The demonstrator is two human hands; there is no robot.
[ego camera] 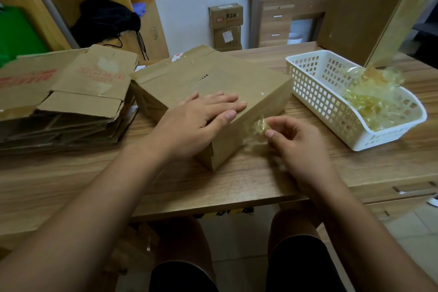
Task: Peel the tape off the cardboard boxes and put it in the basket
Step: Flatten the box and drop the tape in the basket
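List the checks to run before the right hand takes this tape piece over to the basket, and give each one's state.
1. Left hand lies flat on the cardboard box, steadying it: ok.
2. Right hand pinches the tape piece at the box's near right side: ok.
3. Tape piece fully off the box: cannot tell; it is clear and blurred against the cardboard.
4. Basket stands upright to the right of the box, open side up: ok.
5. Room in the basket beside the tape pile: ok.
6. Strip of table between right hand and basket is bare: ok.
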